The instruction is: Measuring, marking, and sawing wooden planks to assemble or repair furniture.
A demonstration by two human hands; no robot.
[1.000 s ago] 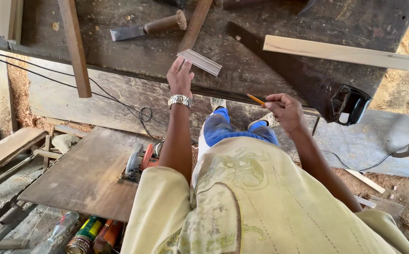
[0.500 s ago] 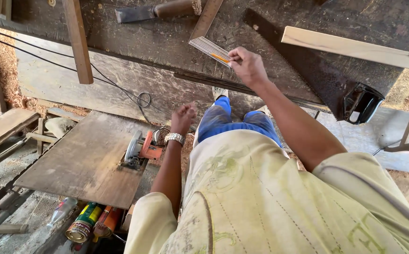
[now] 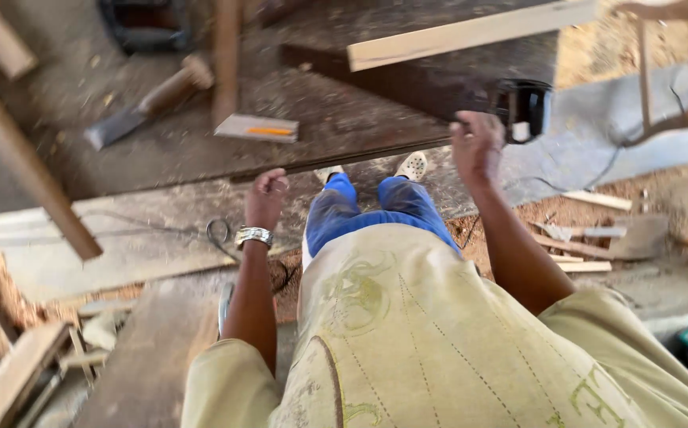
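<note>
Workbench (image 3: 360,135) edge: we note right hand (image 3: 477,147) now open, resting there at 2 o'clock; wood strip (image 3: 257,127) with pencil (image 3: 268,131) released at 11; left hand (image 3: 267,198) loosely curled, empty.

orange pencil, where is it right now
In the head view the orange pencil lies on a small wood block on the dark workbench, up and left of centre, above the left hand.

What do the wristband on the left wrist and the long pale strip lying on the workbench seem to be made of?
Wristband: probably metal with a polished silver finish, since it glints like linked segments. Long pale strip: apparently raw, unfinished wood, light, matte and square-edged. Workbench: probably dark worn wood, dusty.
</note>
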